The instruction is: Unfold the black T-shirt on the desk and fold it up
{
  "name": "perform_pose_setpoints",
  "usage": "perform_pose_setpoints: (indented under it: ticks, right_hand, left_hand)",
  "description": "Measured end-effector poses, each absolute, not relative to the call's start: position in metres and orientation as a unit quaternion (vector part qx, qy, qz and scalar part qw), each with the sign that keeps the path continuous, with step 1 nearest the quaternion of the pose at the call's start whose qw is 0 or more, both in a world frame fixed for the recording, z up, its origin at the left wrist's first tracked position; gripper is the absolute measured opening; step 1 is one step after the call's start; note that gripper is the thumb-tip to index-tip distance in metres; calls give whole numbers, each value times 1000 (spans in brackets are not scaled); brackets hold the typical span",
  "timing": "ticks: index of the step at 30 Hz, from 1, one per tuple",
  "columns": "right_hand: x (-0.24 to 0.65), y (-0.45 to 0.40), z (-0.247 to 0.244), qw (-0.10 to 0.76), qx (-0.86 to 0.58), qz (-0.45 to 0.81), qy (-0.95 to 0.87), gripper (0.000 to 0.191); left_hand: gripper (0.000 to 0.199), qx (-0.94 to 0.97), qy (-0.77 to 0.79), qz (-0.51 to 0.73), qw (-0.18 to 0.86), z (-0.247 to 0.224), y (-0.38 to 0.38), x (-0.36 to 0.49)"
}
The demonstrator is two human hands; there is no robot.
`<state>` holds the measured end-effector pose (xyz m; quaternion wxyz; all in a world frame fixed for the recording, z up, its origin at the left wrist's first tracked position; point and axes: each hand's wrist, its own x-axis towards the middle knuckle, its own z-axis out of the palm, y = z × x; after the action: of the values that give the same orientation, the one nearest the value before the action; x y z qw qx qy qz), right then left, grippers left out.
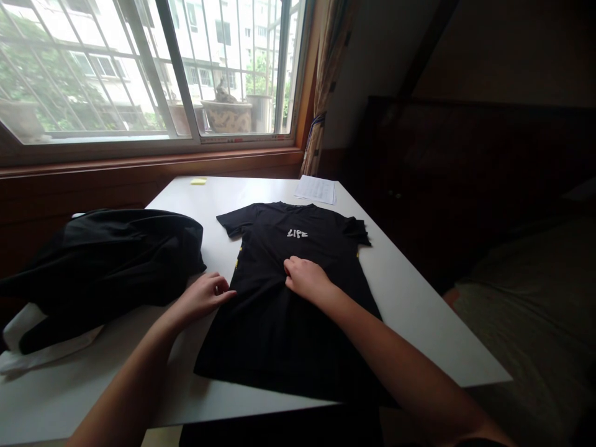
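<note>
A black T-shirt (pixel 274 310) with white lettering lies flat on the white table (pixel 410 304), collar toward the window. My right hand (pixel 305 277) presses down on the middle of the shirt, fingers curled. At the shirt's left edge sits my left hand (pixel 205 295), its fingers pinching or touching the side seam; whether it grips the cloth I cannot tell.
A heap of black clothes (pixel 107 261) lies at the table's left over something white (pixel 28 347). A sheet of paper (pixel 316 189) and a yellow note pad (pixel 198 181) lie at the far edge under the window (pixel 153 68). A bed (pixel 531 298) stands to the right.
</note>
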<state>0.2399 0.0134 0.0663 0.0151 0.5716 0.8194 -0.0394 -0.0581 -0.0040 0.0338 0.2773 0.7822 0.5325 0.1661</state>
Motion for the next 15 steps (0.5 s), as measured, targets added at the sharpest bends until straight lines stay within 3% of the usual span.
perform_pose_setpoints:
  ticks: [5,11,15]
  right_hand:
    - [229,-7,71,-35,413,-67,907,12]
    - [219,-43,67,3,277,-150,949,32]
    - [214,-59,64,23,262,-146,954,18]
  left_hand:
    - [41,785,531,151,279,42,-7,-58]
    - [40,743,561,192,312,40,-7,-60]
    - [40,700,565,192,392,40,-9,-61]
